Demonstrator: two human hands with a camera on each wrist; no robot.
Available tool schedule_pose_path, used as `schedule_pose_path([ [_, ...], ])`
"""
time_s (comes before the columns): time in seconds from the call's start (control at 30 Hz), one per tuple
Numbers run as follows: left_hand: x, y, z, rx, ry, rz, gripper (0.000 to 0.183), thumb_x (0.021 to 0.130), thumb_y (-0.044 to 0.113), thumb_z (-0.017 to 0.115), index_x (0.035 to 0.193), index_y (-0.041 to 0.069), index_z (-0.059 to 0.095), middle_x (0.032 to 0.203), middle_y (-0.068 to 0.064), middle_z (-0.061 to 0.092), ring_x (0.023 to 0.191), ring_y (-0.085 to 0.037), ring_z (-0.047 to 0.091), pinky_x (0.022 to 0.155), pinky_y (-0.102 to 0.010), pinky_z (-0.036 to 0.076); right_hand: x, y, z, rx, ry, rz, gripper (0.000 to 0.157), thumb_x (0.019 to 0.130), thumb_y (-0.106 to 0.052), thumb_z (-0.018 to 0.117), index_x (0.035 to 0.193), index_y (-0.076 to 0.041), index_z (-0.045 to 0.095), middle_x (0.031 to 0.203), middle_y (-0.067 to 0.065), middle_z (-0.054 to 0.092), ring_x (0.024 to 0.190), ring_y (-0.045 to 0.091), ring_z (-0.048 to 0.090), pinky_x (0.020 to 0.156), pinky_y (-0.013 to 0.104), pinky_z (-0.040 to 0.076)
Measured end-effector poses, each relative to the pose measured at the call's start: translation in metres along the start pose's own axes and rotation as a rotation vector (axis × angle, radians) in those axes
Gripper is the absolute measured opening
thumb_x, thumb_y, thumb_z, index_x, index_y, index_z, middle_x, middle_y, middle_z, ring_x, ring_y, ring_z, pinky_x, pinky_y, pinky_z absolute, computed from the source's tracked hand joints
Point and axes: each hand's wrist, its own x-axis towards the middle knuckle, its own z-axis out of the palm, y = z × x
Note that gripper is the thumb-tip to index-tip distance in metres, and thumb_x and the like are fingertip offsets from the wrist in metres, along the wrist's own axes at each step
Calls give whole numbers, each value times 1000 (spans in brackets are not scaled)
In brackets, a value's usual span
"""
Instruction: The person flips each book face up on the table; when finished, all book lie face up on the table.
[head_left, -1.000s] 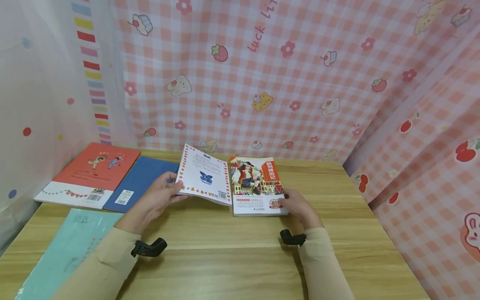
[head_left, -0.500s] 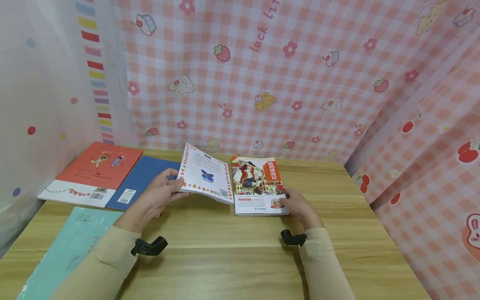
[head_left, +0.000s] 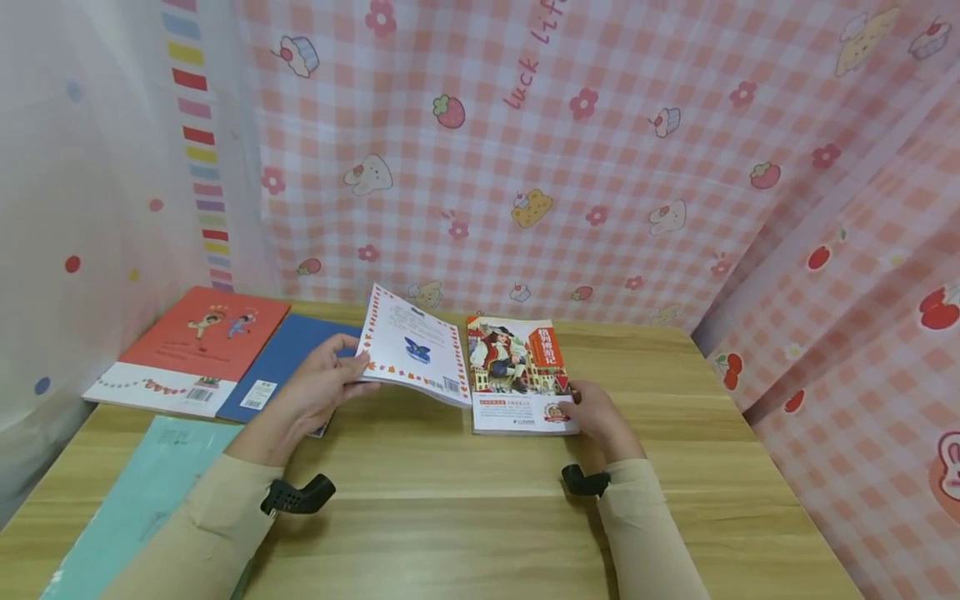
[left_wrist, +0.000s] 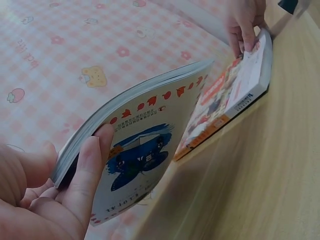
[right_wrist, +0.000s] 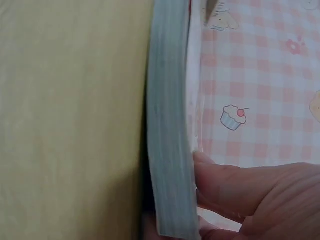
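My left hand (head_left: pixel 318 387) grips the left edge of a white paperback book (head_left: pixel 412 346) with a leaf border and a blue butterfly picture. In the left wrist view this book (left_wrist: pixel 145 150) is tilted and bowed, its spine side toward my palm, its far edge beside the other book. My right hand (head_left: pixel 600 417) pinches the lower right corner of a thick illustrated storybook (head_left: pixel 517 375) with a red title panel and a figure in a black hat. In the right wrist view the thumb (right_wrist: pixel 235 187) lies on the cover, above the page block (right_wrist: pixel 172 120); a fingertip shows below it.
To the left on the wooden table (head_left: pixel 450 533) lie a red-and-white book (head_left: pixel 202 350), a blue book (head_left: pixel 277 371) partly behind my left hand, and a mint-green book (head_left: pixel 142 508) partly under my left sleeve. A pink checked curtain (head_left: pixel 480 150) hangs behind the table.
The head view has swung slightly, so the table and curtain sit a little further right in it. Both hands keep their holds, and the two books have barely moved.
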Motion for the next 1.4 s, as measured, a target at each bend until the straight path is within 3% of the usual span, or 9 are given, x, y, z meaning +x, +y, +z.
schedule_pose_path([
  [0.23,-3,7,0,-11,-16,27,24,109,9,43,129,-4,39,110,-14,66,92,-15,72,89,-33,58,-2,-1,0,-73,75,-6,48,99,-12,65,141,9,52,133,31,58,121,40,57,102,52,48],
  [0.5,-6,12,-1,-11,-25,24,25,109,9,42,131,-4,37,110,-13,67,93,-14,71,89,-32,58,-2,-2,2,-111,78,-4,48,99,-13,66,141,8,53,125,26,63,104,33,61,87,46,52],
  [0.83,-10,18,-1,-20,-44,42,23,109,8,42,129,-4,38,110,-12,69,93,-14,72,85,-29,59,-2,-8,5,-223,106,-31,48,99,-18,65,137,10,55,134,30,58,122,43,57,104,56,45],
  [1.0,-12,17,-2,-28,-55,48,25,109,8,43,130,-4,38,110,-11,69,94,-14,71,84,-27,59,-4,-16,11,-390,216,3,51,98,-25,66,136,7,55,128,30,57,116,45,56,91,58,51],
  [1.13,-12,18,-3,-14,-58,51,26,109,9,45,131,-3,39,109,-10,69,96,-15,70,85,-28,59,-6,-31,16,-444,300,-39,50,99,-25,63,137,6,55,125,31,56,113,45,55,86,58,52],
  [1.27,-12,20,-3,-7,-62,51,27,109,9,45,132,-2,39,108,-11,69,96,-16,70,88,-32,58,-5,-52,21,-284,226,-122,51,102,-27,58,142,4,53,130,28,59,115,42,58,88,55,53],
  [1.4,-11,20,-4,-12,-59,51,26,109,8,45,132,-3,39,107,-10,70,95,-16,71,89,-34,58,-3,-74,27,100,19,-166,51,105,-28,54,146,2,50,129,23,64,110,32,64,83,42,56],
])
